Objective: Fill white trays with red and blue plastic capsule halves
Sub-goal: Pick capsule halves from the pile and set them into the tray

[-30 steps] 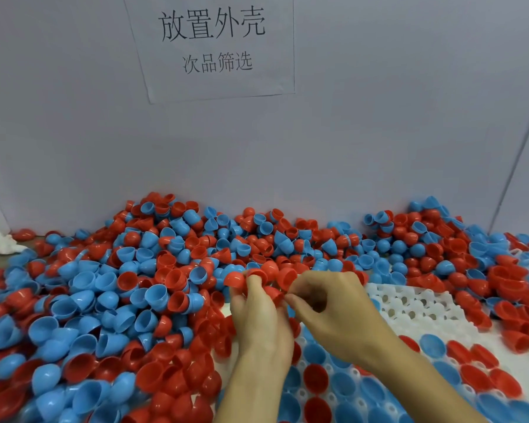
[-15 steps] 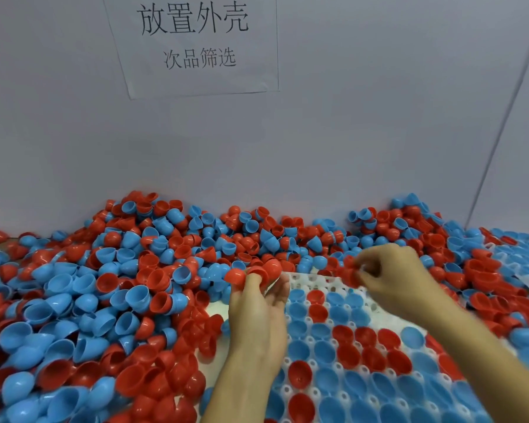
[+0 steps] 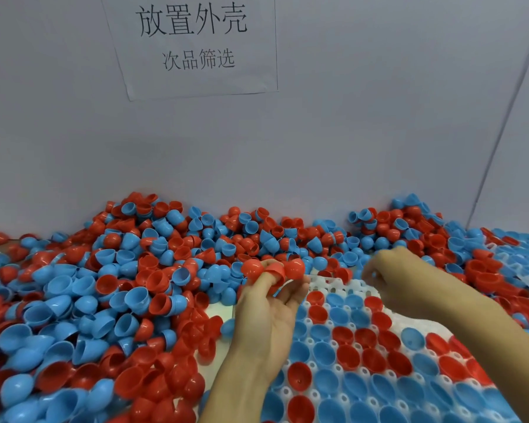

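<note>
— Where are the red capsule halves (image 3: pixel 272 268) right now?
— Several sit bunched at the fingertips of the left hand (image 3: pixel 264 312), palm up, fingers curled round them, just above the far left corner of the white tray (image 3: pixel 333 283).
— And the tray itself?
— It lies on the near right, most of its pockets already holding red and blue halves, open side up; only the far edge shows bare white.
— What about the right hand (image 3: pixel 388 280)?
— It reaches to the far edge of the tray, at the pile's rim. Its fingers are curled and blurred; I cannot tell whether they hold anything.
— The rest?
— A loose pile of capsule halves (image 3: pixel 104 285) spreads left and along the far wall. A second tray (image 3: pixel 519 261) lies at the right edge, and a paper sign (image 3: pixel 196 41) with printed characters hangs on the grey wall (image 3: pixel 379 117).
</note>
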Demonstrator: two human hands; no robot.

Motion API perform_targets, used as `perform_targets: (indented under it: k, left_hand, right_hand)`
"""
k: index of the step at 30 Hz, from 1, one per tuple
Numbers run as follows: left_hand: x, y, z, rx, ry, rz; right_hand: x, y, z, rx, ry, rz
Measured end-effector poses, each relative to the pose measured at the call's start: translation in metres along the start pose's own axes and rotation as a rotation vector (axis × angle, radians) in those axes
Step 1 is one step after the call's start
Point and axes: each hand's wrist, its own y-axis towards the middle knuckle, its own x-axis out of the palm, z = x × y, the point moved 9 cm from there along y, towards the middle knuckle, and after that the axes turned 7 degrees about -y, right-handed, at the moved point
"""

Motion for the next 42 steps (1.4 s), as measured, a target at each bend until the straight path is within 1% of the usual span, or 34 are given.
perform_targets:
  k: [1,2,3,4,5,7,12,13,15,17,20,24,27,29,30,32,34,36,38,42]
  left_hand:
    - [0.000,0.000,0.001,0.017,0.051,-0.016]
    - [0.003,0.000,0.002,0.031,0.104,-0.035]
    - [0.004,-0.001,0.002,0.043,0.164,-0.054]
    - [0.006,-0.002,0.001,0.044,0.213,-0.070]
    - [0.007,-0.002,0.001,0.049,0.245,-0.084]
    - [0.007,-0.005,0.004,0.068,0.243,-0.069]
    - [-0.012,0.001,0.006,0.070,0.042,0.129]
    - [-0.016,0.002,0.007,0.084,0.045,0.165]
    - [-0.021,0.004,0.008,0.123,0.077,0.214]
    - [-0.024,0.003,0.010,0.174,0.161,0.265]
    - [-0.026,0.002,0.016,0.272,0.355,0.311]
    - [-0.023,0.002,0.015,0.305,0.558,0.294]
    - [-0.021,0.000,0.020,0.331,0.702,0.265]
    - [-0.022,-0.002,0.026,0.336,0.771,0.262]
    - [-0.020,-0.003,0.026,0.319,0.786,0.241]
    - [-0.014,-0.005,0.024,0.267,0.861,0.185]
    - [-0.009,-0.007,0.021,0.228,0.967,0.155]
    - [-0.005,-0.009,0.017,0.195,1.023,0.144]
    - [-0.002,-0.012,0.014,0.164,1.047,0.144]
    - [0.001,-0.016,0.015,0.170,1.090,0.164]
  right_hand:
    - [-0.016,-0.004,-0.014,-0.053,0.164,0.108]
    - [-0.026,-0.010,-0.030,-0.111,0.376,0.156]
    - [-0.031,-0.015,-0.047,-0.163,0.585,0.145]
    - [-0.030,-0.018,-0.062,-0.206,0.715,0.124]
    - [-0.029,-0.019,-0.074,-0.232,0.751,0.132]
    - [-0.028,-0.020,-0.082,-0.235,0.722,0.209]
    - [-0.021,-0.016,-0.069,-0.184,0.779,0.265]
    - [-0.019,-0.015,-0.070,-0.188,0.757,0.279]
    - [-0.017,-0.015,-0.077,-0.207,0.638,0.316]
    - [-0.015,-0.018,-0.085,-0.230,0.558,0.334]
    - [-0.014,-0.020,-0.091,-0.228,0.658,0.322]
    - [-0.003,-0.020,-0.093,-0.126,0.664,0.282]
    - [-0.005,-0.018,-0.064,-0.027,0.713,0.332]
    - [-0.011,-0.016,-0.024,0.067,0.594,0.355]
    - [-0.013,-0.015,-0.002,0.106,0.493,0.328]
    - [-0.008,-0.013,0.038,0.152,0.281,0.209]
    - [0.005,-0.011,0.061,0.154,0.115,0.058]
    - [0.020,-0.010,0.062,0.129,-0.040,-0.055]
    - [0.033,-0.009,0.052,0.096,-0.158,-0.131]
    - [0.036,-0.011,0.039,0.060,-0.257,-0.185]
